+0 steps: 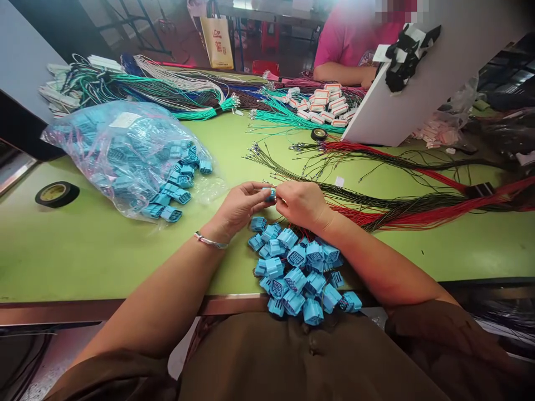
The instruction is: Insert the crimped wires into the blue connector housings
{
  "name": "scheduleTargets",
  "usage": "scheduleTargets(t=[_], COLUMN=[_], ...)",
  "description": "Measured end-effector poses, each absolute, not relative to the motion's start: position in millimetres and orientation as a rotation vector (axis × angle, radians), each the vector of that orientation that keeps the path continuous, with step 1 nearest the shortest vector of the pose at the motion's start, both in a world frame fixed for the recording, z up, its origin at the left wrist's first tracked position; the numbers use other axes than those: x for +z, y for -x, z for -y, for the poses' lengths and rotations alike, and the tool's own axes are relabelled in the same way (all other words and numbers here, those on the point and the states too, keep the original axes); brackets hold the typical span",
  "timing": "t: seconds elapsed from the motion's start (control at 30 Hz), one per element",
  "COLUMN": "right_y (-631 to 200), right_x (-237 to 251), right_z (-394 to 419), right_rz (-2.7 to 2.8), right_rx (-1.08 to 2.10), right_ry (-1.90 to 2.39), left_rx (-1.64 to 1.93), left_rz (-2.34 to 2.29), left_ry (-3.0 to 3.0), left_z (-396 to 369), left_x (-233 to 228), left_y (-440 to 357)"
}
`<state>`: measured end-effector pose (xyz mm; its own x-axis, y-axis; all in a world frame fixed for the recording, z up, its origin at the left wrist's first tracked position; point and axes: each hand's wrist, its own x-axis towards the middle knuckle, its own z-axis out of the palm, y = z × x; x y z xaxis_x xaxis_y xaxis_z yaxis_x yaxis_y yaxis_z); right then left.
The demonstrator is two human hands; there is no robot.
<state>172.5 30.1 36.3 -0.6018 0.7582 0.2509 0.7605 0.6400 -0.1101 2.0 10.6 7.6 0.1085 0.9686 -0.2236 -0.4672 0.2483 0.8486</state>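
Note:
My left hand (240,206) and my right hand (301,205) meet over the green table (83,250), both pinching one small blue connector (271,194) between their fingertips. Thin red and black wires (401,209) run from the right hand's side off to the right. Just below my hands lies a heap of blue connectors (298,273) with wires attached, spilling over the table's near edge.
A clear plastic bag of blue connectors (125,156) lies at the left, a roll of black tape (57,194) beside it. Bundles of green, white and blue wires (167,92) cross the far side. A person in pink (351,50) sits opposite behind a tilted white board (418,83), with white connectors (326,103) nearby.

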Motion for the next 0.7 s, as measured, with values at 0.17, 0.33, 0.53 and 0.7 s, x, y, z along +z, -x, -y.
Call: scheduleTargets(t=[0.17, 0.33, 0.53, 0.7], right_y=[-173, -179, -177, -171], right_x=[30, 27, 24, 24], right_z=[-34, -39, -36, -33], right_rz=[2.427, 2.245, 2.311, 2.310], right_rx=[0.326, 0.538, 0.422, 0.409], right_ry=[1.155, 1.152, 1.163, 1.217], left_rx=[1.191, 1.195, 1.178, 1.177], left_rz=[-0.899, -0.884, -0.895, -0.955], left_ry=[-0.640, -0.627, -0.661, -0.676], left_z=[-11, -13, -10, -9], left_x=[7, 6, 5, 4], left_y=[-3, -1, -4, -8])
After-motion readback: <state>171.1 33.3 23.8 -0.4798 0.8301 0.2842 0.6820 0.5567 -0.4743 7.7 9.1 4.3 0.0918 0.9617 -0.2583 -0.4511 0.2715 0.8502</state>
